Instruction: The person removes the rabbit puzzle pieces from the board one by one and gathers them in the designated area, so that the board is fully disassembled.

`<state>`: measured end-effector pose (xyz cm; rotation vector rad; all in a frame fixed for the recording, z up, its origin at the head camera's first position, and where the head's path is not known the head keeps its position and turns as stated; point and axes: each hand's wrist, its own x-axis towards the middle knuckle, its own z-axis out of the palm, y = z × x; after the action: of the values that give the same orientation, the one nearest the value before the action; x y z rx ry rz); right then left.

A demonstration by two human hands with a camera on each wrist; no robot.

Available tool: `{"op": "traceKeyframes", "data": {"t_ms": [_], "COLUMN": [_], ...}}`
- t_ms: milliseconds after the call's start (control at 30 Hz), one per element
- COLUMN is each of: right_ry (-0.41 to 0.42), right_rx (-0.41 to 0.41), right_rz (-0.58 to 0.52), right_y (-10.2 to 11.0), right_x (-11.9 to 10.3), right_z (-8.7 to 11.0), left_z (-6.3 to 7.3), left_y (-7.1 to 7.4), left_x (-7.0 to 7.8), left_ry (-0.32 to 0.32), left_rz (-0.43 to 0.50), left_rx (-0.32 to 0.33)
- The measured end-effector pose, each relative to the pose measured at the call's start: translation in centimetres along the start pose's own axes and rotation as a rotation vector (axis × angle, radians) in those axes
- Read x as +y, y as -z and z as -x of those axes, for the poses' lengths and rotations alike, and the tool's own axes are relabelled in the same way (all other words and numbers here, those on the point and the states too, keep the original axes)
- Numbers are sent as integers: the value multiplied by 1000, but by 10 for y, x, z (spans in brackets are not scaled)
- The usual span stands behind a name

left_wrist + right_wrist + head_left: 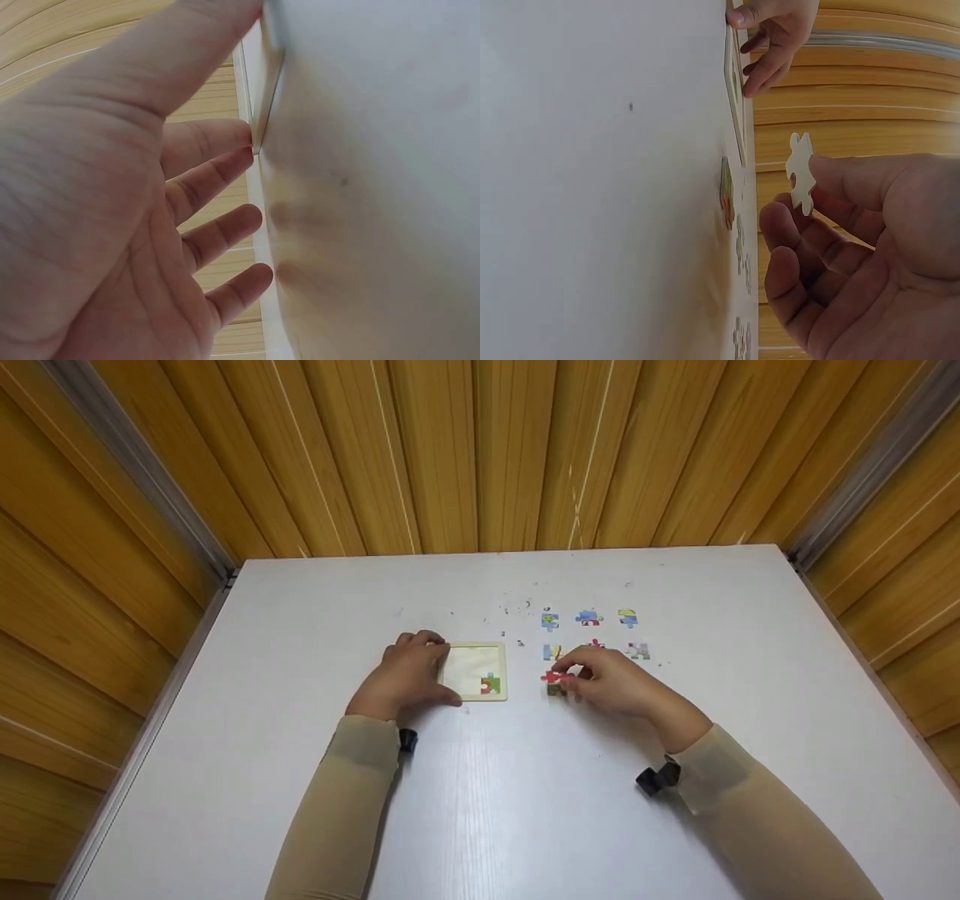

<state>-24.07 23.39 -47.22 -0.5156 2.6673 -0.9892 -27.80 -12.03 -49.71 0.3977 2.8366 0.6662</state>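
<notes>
My left hand (409,671) grips a small square wooden puzzle tray (504,671) at its left side, thumb at the near edge and index finger at the far corner. One green and red puzzle piece (490,684) lies in the tray's near right corner. To the right of the tray, my right hand (611,679) pinches a mostly red puzzle piece (551,677) between thumb and fingers. In the right wrist view this held piece (801,172) shows its bare pale back, raised off the table. Beneath it, a green puzzle piece (555,690) lies on the table.
Several loose puzzle pieces lie in two rows beyond my right hand, among them a blue and yellow one (628,617) and a pale one (638,650). Small dark specks (527,604) dot the white table (465,810). Wood-plank walls (510,450) surround it.
</notes>
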Motion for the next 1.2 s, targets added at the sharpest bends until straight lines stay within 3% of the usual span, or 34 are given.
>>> {"op": "traceKeyframes", "data": {"t_ms": [400,600,1200], "right_ry": [-49,-86,-130], "right_rx": [83,85,55], "right_rz": [38,15,71], "right_y": [23,28,28], "right_x": [32,44,51], "right_z": [15,17,19], "left_z": [-1,1,1], "left_y": [1,2,3], "left_x": [0,0,2], "left_ry": [0,6,17], "left_rz": [9,5,9], "left_rx": [-12,-20,-18]}}
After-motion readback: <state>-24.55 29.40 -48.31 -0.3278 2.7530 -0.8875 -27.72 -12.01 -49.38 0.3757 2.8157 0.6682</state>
